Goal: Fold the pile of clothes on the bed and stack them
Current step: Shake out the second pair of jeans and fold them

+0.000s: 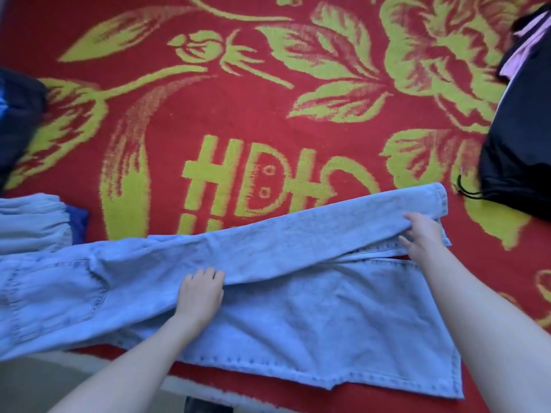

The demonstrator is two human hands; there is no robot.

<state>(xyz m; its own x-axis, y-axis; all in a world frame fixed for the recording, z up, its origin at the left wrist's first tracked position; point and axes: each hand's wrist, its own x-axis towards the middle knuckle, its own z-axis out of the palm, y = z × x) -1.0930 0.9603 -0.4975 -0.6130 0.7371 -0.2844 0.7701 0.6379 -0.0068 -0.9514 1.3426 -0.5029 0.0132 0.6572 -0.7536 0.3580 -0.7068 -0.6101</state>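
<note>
A pair of light blue jeans point(313, 317) lies across the near edge of the bed, waist to the left, legs to the right. The upper leg lies partly over the lower one. My left hand point(201, 293) grips the edge of the upper leg at mid-length, fingers curled over the fold. My right hand point(423, 234) holds the same leg near its hem, fingers tucked under the cloth. A folded light blue garment point(29, 225) with a dark blue piece point(78, 222) beside it lies at the left.
The bed is covered by a red blanket with yellow-green flowers point(238, 108). A black garment with a drawcord and pink cloth point(518, 162) sits at the right edge. A dark bundle point(18, 120) lies at the far left. The bed's near edge runs along the bottom.
</note>
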